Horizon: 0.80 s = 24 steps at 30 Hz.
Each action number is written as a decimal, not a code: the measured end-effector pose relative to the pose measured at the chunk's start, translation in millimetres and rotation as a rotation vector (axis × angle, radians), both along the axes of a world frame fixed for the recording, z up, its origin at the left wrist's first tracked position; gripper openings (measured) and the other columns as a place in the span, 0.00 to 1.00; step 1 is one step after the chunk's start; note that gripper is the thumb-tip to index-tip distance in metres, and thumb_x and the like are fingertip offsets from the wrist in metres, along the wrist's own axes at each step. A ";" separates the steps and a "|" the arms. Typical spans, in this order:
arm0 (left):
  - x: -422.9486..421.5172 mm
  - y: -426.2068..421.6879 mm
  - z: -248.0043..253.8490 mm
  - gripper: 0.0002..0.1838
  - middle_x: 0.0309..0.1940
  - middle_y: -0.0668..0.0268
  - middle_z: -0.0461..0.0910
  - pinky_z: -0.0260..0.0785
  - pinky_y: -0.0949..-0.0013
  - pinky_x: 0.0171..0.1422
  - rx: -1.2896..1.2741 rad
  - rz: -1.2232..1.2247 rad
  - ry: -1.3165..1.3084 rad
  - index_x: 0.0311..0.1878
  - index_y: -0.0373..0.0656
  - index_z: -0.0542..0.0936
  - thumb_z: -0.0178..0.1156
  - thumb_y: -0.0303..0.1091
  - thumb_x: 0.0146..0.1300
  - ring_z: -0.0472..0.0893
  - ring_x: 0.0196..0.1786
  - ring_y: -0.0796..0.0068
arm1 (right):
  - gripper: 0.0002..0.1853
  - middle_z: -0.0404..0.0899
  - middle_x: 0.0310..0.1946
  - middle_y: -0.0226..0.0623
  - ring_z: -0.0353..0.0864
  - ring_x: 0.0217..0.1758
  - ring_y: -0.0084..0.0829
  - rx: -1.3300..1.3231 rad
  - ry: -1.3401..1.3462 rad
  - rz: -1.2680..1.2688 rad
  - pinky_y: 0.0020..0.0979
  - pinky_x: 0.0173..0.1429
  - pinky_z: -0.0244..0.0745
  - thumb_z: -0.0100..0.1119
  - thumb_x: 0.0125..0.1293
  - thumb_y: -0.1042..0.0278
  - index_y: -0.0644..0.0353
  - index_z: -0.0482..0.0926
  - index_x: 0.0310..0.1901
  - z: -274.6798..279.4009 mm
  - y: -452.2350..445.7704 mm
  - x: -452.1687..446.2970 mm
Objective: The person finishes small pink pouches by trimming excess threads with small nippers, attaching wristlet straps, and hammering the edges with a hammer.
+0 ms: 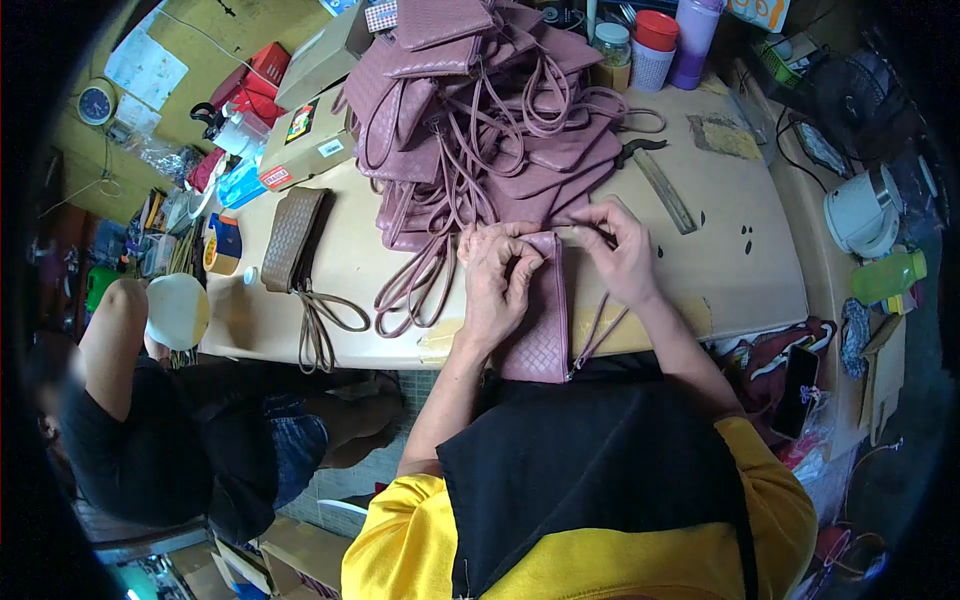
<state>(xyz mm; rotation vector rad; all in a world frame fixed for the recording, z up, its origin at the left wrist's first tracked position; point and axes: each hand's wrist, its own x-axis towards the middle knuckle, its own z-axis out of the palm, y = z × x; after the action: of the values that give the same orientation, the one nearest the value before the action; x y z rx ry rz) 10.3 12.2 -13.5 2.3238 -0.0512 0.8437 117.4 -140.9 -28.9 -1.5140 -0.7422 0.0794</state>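
A mauve woven pouch (pixel 535 340) lies at the table's front edge in front of me, its zipper side to the right and a thin wrist strap (pixel 600 330) hanging off its lower right corner. My left hand (pixel 497 275) rests on the pouch's upper left part, fingers bent, thumb and forefinger pinched near the top edge. Just right of the pouch's top corner, my right hand (pixel 617 250) has its thumb and fingertips pressed together; what they hold is too small to make out. Behind both hands rises a large pile of similar mauve pouches (pixel 540 150) with looped straps.
A brown woven pouch (pixel 293 240) lies left. Black pliers (pixel 640 150) and a worn ruler-like strip (pixel 665 190) lie right. Jars and cups (pixel 655 50) stand behind, boxes (pixel 308 140) back left. Another person (pixel 150 440) sits at the left. A phone (pixel 797 392) is at the right.
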 end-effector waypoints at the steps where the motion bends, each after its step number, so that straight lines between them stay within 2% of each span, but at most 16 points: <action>1: -0.2 1.6 -2.7 0.08 0.44 0.61 0.79 0.48 0.53 0.67 -0.058 -0.036 -0.009 0.31 0.43 0.74 0.58 0.35 0.62 0.74 0.50 0.66 | 0.12 0.72 0.34 0.30 0.75 0.39 0.24 0.002 -0.002 -0.001 0.27 0.45 0.70 0.65 0.57 0.68 0.58 0.77 0.42 -0.3 -2.7 2.4; 3: -0.7 3.3 -8.4 0.09 0.45 0.60 0.78 0.47 0.52 0.68 -0.115 -0.072 -0.017 0.31 0.43 0.73 0.57 0.37 0.64 0.74 0.51 0.67 | 0.12 0.71 0.33 0.26 0.72 0.38 0.18 0.114 0.510 0.366 0.23 0.48 0.70 0.67 0.57 0.67 0.59 0.77 0.41 -1.4 -8.6 6.1; 4: -1.2 2.9 -11.7 0.10 0.47 0.59 0.78 0.47 0.52 0.68 -0.305 -0.140 -0.009 0.31 0.43 0.72 0.55 0.38 0.65 0.73 0.52 0.68 | 0.14 0.70 0.30 0.22 0.69 0.34 0.15 0.220 0.523 0.428 0.22 0.42 0.69 0.70 0.55 0.69 0.60 0.77 0.41 -10.6 -1.7 1.6; 5: -0.7 2.4 -13.6 0.12 0.48 0.58 0.77 0.47 0.52 0.69 -0.495 -0.208 -0.004 0.32 0.43 0.71 0.54 0.39 0.67 0.73 0.53 0.69 | 0.14 0.70 0.30 0.22 0.69 0.34 0.15 0.219 0.522 0.428 0.22 0.42 0.69 0.70 0.55 0.69 0.60 0.77 0.41 -13.0 -1.5 -3.1; 8: -0.7 4.2 -5.3 0.15 0.45 0.56 0.77 0.52 0.59 0.68 -0.633 -0.213 -0.179 0.35 0.39 0.73 0.48 0.41 0.70 0.73 0.53 0.66 | 0.12 0.71 0.27 0.18 0.68 0.30 0.13 0.135 0.473 0.088 0.18 0.35 0.65 0.68 0.53 0.75 0.60 0.77 0.39 -5.7 -1.1 -8.5; 9: -5.0 7.1 0.6 0.16 0.44 0.57 0.78 0.52 0.60 0.68 -0.721 -0.176 -0.198 0.38 0.37 0.75 0.47 0.41 0.71 0.73 0.53 0.65 | 0.11 0.73 0.29 0.22 0.70 0.31 0.15 0.210 0.623 0.041 0.19 0.36 0.68 0.63 0.55 0.79 0.60 0.76 0.40 -3.0 -5.4 2.7; 10: -11.1 15.0 1.8 0.20 0.41 0.57 0.77 0.58 0.62 0.64 -0.721 -0.250 -0.302 0.42 0.34 0.76 0.44 0.43 0.72 0.73 0.53 0.64 | 0.13 0.73 0.32 0.24 0.71 0.32 0.16 0.400 0.538 -0.030 0.19 0.37 0.69 0.61 0.56 0.80 0.61 0.74 0.44 17.1 -5.9 7.3; 11: -19.5 20.0 -4.7 0.23 0.46 0.55 0.77 0.59 0.61 0.64 -0.813 -0.130 -0.251 0.44 0.34 0.75 0.50 0.50 0.68 0.73 0.55 0.63 | 0.15 0.74 0.34 0.26 0.72 0.32 0.17 0.588 0.450 -0.099 0.20 0.38 0.71 0.59 0.57 0.80 0.61 0.73 0.47 42.3 -8.6 8.8; 13: -15.9 7.8 24.0 0.32 0.56 0.51 0.72 0.58 0.61 0.66 -0.612 -0.281 -0.174 0.52 0.35 0.73 0.58 0.58 0.60 0.70 0.60 0.61 | 0.18 0.73 0.36 0.28 0.73 0.34 0.18 0.483 0.237 -0.122 0.20 0.39 0.71 0.58 0.57 0.81 0.62 0.71 0.50 71.7 -12.1 1.0; 14: -12.0 5.2 39.9 0.44 0.64 0.49 0.64 0.56 0.59 0.68 -0.298 -0.253 -0.120 0.61 0.37 0.67 0.65 0.62 0.50 0.65 0.66 0.59 | 0.20 0.73 0.39 0.30 0.74 0.35 0.18 0.375 0.027 -0.153 0.20 0.39 0.72 0.56 0.58 0.82 0.63 0.69 0.53 79.6 -11.8 -5.4; 15: -4.5 -10.6 34.8 0.49 0.65 0.50 0.61 0.54 0.59 0.70 -0.438 -0.355 -0.114 0.66 0.37 0.60 0.69 0.57 0.48 0.60 0.69 0.60 | 0.23 0.72 0.42 0.31 0.73 0.38 0.17 0.299 -0.148 -0.034 0.18 0.38 0.71 0.56 0.58 0.83 0.62 0.68 0.56 84.1 -3.7 -13.8; 17: -5.7 -25.1 -0.6 0.43 0.65 0.53 0.62 0.52 0.62 0.71 -0.710 -0.424 0.077 0.68 0.35 0.56 0.67 0.43 0.56 0.61 0.68 0.64 | 0.29 0.73 0.40 0.32 0.76 0.41 0.22 0.002 0.155 0.344 0.23 0.39 0.74 0.65 0.54 0.79 0.59 0.69 0.59 95.3 1.2 -34.3; 19: -2.0 -21.4 0.1 0.39 0.65 0.54 0.61 0.52 0.64 0.71 -0.897 -0.402 0.117 0.69 0.35 0.54 0.63 0.35 0.60 0.61 0.68 0.66 | 0.27 0.74 0.41 0.36 0.79 0.43 0.30 -0.089 -0.237 0.216 0.28 0.41 0.76 0.67 0.52 0.77 0.60 0.72 0.56 80.4 12.9 -21.3; 21: 0.6 -17.8 2.0 0.35 0.65 0.56 0.61 0.52 0.67 0.71 -1.087 -0.376 0.154 0.70 0.34 0.53 0.58 0.28 0.64 0.61 0.67 0.69 | 0.24 0.75 0.43 0.41 0.80 0.45 0.37 -0.106 -0.488 -0.124 0.31 0.45 0.76 0.67 0.51 0.77 0.61 0.76 0.52 84.2 7.7 -15.5; 22: -1.6 -16.0 2.2 0.32 0.65 0.56 0.61 0.52 0.67 0.71 -1.000 -0.409 0.117 0.70 0.34 0.53 0.54 0.25 0.65 0.62 0.67 0.69 | 0.22 0.77 0.42 0.41 0.80 0.46 0.38 -0.202 -0.475 -0.227 0.32 0.48 0.74 0.68 0.52 0.73 0.62 0.77 0.51 99.9 3.3 -18.1; 24: -5.0 -11.0 0.6 0.31 0.65 0.56 0.61 0.52 0.68 0.71 -0.915 -0.458 0.124 0.70 0.33 0.52 0.51 0.23 0.67 0.62 0.67 0.70 | 0.20 0.78 0.39 0.41 0.80 0.46 0.38 -0.233 -0.431 -0.119 0.32 0.48 0.74 0.67 0.53 0.72 0.63 0.78 0.49 86.3 -1.9 1.9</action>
<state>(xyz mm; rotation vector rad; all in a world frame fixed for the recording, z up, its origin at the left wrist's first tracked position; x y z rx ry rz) 5.3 1.2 -12.9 1.4091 -0.1116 0.3597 119.3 -142.8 57.5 -1.8209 -1.0075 -0.2671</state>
